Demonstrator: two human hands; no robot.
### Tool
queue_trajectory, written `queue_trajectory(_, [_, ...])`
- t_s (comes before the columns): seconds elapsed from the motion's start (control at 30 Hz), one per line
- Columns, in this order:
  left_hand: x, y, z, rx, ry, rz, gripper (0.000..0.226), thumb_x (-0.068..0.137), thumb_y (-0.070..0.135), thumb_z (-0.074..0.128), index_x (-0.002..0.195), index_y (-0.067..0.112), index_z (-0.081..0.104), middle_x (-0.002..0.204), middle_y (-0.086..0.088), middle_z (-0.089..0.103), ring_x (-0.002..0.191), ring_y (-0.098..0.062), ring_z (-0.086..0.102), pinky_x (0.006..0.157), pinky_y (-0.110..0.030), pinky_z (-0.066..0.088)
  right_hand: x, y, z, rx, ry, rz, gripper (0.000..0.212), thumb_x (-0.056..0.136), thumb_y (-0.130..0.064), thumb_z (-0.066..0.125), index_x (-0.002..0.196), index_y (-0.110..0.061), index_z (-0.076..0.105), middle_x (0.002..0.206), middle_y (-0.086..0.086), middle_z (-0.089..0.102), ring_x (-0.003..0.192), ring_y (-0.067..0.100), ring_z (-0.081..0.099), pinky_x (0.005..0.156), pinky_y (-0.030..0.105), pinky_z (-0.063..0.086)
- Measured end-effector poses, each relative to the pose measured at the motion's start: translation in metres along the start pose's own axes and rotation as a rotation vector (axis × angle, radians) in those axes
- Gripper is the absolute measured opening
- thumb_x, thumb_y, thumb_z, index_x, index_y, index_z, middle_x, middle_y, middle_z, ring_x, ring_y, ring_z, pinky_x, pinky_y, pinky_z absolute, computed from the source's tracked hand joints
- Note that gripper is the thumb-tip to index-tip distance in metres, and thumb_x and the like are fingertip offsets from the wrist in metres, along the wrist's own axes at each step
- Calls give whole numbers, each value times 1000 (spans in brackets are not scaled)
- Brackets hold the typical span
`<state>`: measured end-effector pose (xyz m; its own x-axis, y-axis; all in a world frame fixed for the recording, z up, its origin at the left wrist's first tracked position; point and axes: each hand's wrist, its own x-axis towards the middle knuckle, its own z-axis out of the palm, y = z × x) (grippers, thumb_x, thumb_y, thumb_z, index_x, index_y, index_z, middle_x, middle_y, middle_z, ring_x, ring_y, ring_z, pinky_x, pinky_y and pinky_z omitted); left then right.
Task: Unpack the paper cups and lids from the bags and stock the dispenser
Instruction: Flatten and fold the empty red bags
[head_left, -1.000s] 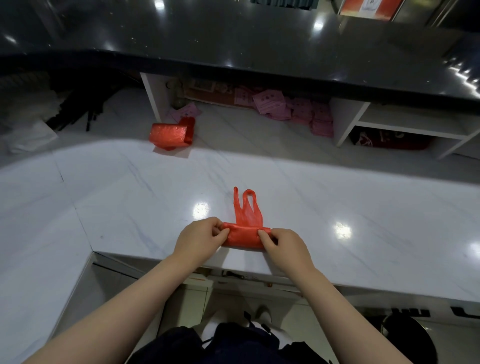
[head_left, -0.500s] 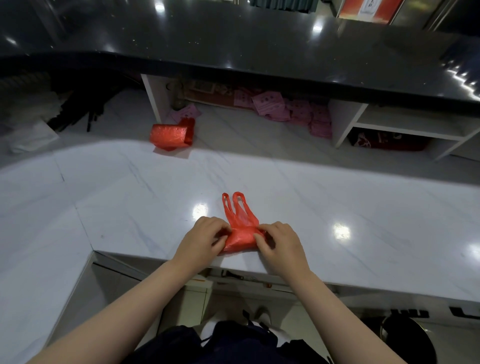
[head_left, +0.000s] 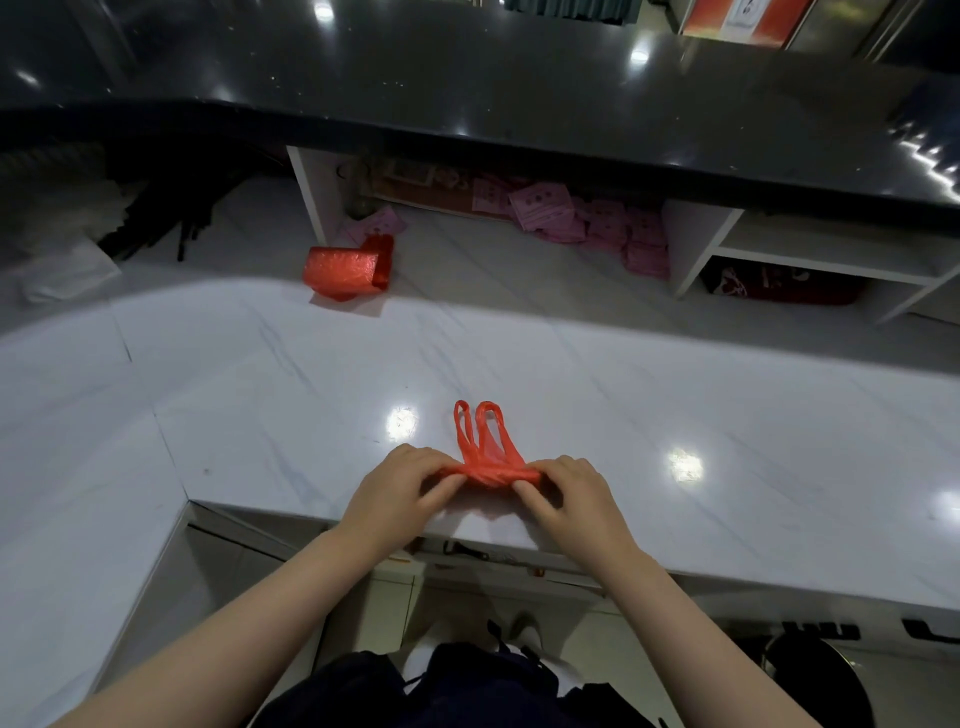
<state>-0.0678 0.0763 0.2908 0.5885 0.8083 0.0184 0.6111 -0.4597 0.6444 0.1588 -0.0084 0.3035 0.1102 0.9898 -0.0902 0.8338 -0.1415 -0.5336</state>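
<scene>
A: Where's the bag?

B: The red plastic bag lies near the front edge of the white marble counter, rolled into a tight strip. The left hand pinches one end, the right hand the other, fingers curled round it. The handles stick out toward the far side.

A: How will it handle?

B: Likely feather-light, limp and slick; it should spring open if released. Best held at the rolled ends, as now.

A: And beyond?

B: A second folded red bag farther back, pink slips under a black upper counter. No cups, lids or dispenser visible.
</scene>
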Motion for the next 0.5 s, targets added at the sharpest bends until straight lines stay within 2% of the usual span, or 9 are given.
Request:
queue_trajectory(0.07, [8, 1, 0, -17, 7, -74, 29, 97, 48, 51, 104, 31, 73, 98, 19, 63, 91, -3, 54, 79, -23, 45, 7, -6, -1, 42, 1, 68, 31, 95, -56, 49, 96, -30, 66, 84, -17, 59, 78, 2, 51, 66, 16, 34])
queue_trajectory(0.17, [19, 1, 3, 17, 56, -214, 32, 95, 49, 54, 102, 23, 74, 97, 12, 58, 85, -6, 54, 69, -22, 44, 20, -12, -4, 80, -8, 191, 36, 96, -56, 50, 81, -26, 62, 71, -11, 61, 67, 8, 56, 57, 23, 37])
queue_trajectory(0.23, [24, 3, 6, 98, 73, -270, 33, 94, 51, 55, 99, 24, 73, 97, 14, 55, 83, -6, 53, 63, -21, 39, 30, -18, -7, 33, -40, 259, 38, 96, -55, 49, 74, -26, 57, 67, -10, 58, 64, 8, 54, 53, 25, 35])
queue_trajectory(0.3, [28, 6, 7, 162, 78, -289, 30, 92, 51, 57, 99, 24, 68, 101, 14, 51, 82, -7, 54, 63, -23, 42, 38, -23, -7, -52, -43, 292, 40, 96, -54, 48, 68, -25, 51, 64, -10, 54, 63, 11, 53, 51, 27, 33])
queue_trajectory(0.37, [31, 7, 5, 174, 100, -282, 30, 90, 49, 62, 107, 24, 59, 107, 11, 49, 83, -11, 57, 66, -29, 50, 42, -26, -5, -138, -3, 281, 37, 95, -54, 49, 75, -23, 52, 68, -10, 53, 70, 16, 56, 55, 28, 36])
queue_trajectory(0.43, [33, 5, 3, 158, 113, -257, 35, 88, 46, 67, 113, 26, 53, 112, 9, 48, 86, -12, 58, 67, -35, 54, 45, -23, -1, -132, 111, 233, 29, 92, -51, 56, 93, -22, 55, 81, -9, 55, 78, 15, 56, 62, 29, 41])
queue_trajectory(0.5, [33, 4, 3, 149, 124, -193, 30, 88, 41, 68, 113, 29, 55, 113, 10, 47, 90, -10, 57, 65, -35, 55, 46, -20, 3, -124, 221, 81, 23, 90, -41, 63, 103, -21, 60, 92, -5, 57, 85, 15, 51, 72, 30, 43])
